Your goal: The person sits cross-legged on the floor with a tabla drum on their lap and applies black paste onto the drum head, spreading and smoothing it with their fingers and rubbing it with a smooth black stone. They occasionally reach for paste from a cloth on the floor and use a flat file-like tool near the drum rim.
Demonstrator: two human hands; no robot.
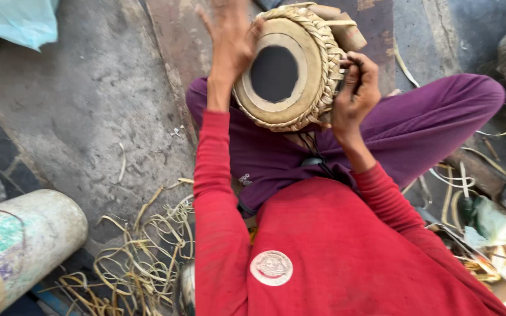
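A small hand drum (288,70) rests tilted on my lap, its pale skin head with a round black patch facing up and a braided leather rim around it. My left hand (229,41) lies against the drum's left edge, fingers spread and blurred. My right hand (355,88) grips the braided rim and lacing on the drum's right side. Wooden pegs (346,32) stick out behind the drum. I wear a red long-sleeved shirt and purple trousers, sitting cross-legged.
Loose pale leather strips (142,246) lie tangled on the concrete floor at lower left and also at right. A large cylindrical drum body (19,246) lies at lower left. A blue plastic bag (19,20) sits at top left.
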